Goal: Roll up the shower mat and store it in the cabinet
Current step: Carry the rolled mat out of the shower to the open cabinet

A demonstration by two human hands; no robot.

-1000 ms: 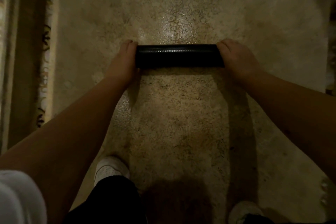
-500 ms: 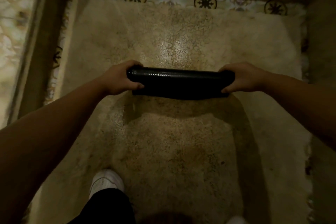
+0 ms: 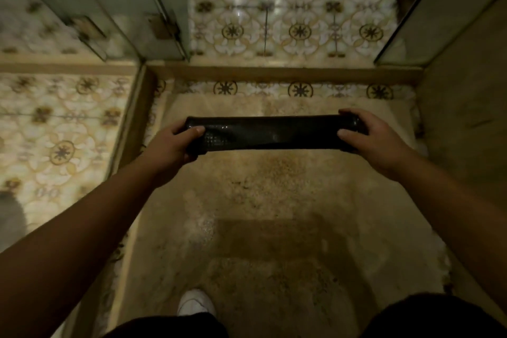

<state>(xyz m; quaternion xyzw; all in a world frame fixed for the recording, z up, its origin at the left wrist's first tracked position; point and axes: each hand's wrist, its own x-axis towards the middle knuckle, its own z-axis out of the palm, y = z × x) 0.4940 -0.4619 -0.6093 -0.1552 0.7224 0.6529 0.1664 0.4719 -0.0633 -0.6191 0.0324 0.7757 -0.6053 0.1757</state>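
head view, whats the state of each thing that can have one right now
shower mat: fully rolled into a tube, held level above the floor
left hand: grips the mat's left end, thumb on top
right hand: grips the mat's right end
shower floor: bare, mat no longer on it
glass door: position unclear, blurred

I see a black, grid-textured rolled mat, speckled beige shower floor, cream tiles with dark floral medallions, a white shoe.
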